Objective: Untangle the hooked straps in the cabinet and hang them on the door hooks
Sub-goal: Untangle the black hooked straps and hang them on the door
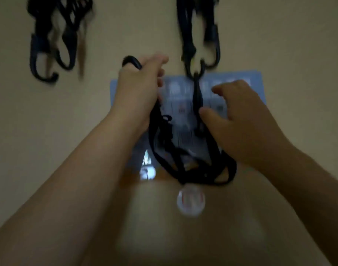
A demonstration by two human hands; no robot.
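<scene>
A black hooked strap point(164, 143) droops in a tangled loop in front of the beige door. My left hand point(139, 83) is closed around one end, and the black hook point(130, 61) sticks out above my fist. Thumb and fingers of my right hand point(239, 110) are spread beside the strap's other end, which hangs from the hook of a strap bundle point(198, 35) at top centre. Whether the thumb touches the strap is unclear. Another bundle of hooked straps point(55, 35) hangs at top left. The picture is blurred.
A blue printed sheet point(252, 81) is stuck on the door behind the strap. A clear round adhesive door hook point(191, 201) sits below the strap loop. The beige door surface fills the rest of the view.
</scene>
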